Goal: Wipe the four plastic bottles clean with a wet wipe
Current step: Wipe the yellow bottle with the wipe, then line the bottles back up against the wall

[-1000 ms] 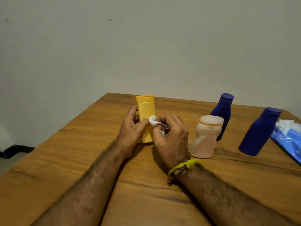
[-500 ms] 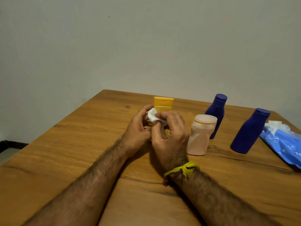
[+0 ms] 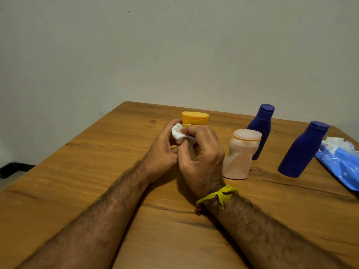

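Note:
An upright yellow bottle [image 3: 195, 118] stands on the wooden table [image 3: 97, 162], mostly hidden behind both hands. My left hand [image 3: 162, 150] grips the bottle from its left side. My right hand [image 3: 202, 154] pinches a white wet wipe [image 3: 178, 133] and holds it against the bottle's front. To the right stand a dented peach bottle [image 3: 240, 156] and two dark blue bottles, one behind it [image 3: 261, 125] and one further right [image 3: 304, 150].
A blue pack of wet wipes [image 3: 342, 166] with a white wipe sticking out lies at the table's right edge. A plain wall rises behind the table. The table's left edge drops to the floor.
The yellow bottle has turned so its cap faces wider to me. The wipe has slid up and left across the bottle's front, under my right fingers.

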